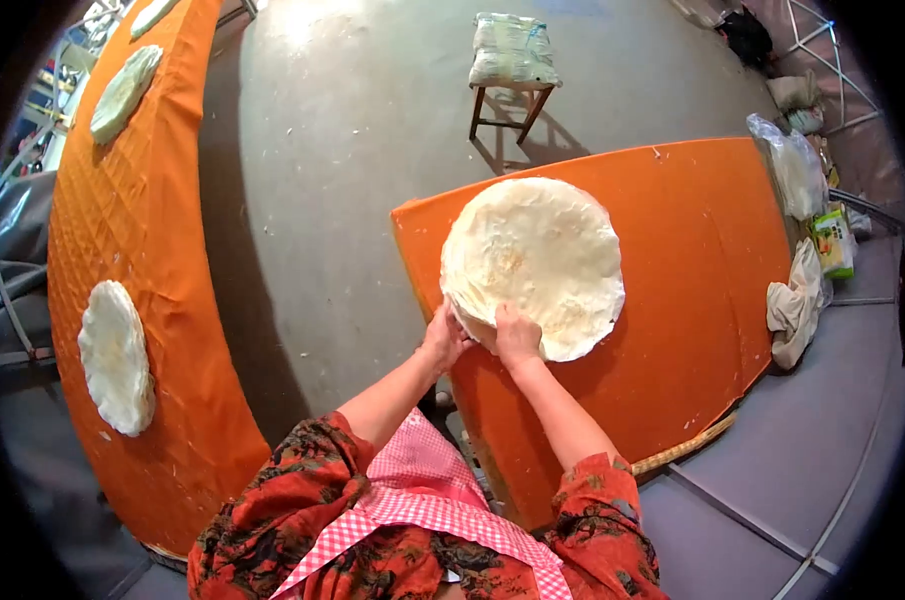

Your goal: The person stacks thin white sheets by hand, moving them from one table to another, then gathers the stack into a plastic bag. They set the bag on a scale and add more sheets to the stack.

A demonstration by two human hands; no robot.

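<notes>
A stack of thin, pale round flatbreads (547, 250) lies on the orange-covered table in front of me, its edges uneven and its top lightly browned near the middle. At the stack's near left edge, my left hand (446, 338) is closed on the rim, with some fingertips hidden behind it. Just to its right, my right hand (516, 336) is closed over the near edge and pinches the flatbread there. How many layers each hand holds cannot be made out.
The orange table (702, 270) reaches to my right. Another orange-covered table (187, 330) on the left bears several flatbread stacks, the nearest stack (117, 358) among them. A stool (514, 60) with a wrapped cushion stands ahead. Plastic bags (787, 165) and a cloth (794, 305) lie at the right edge.
</notes>
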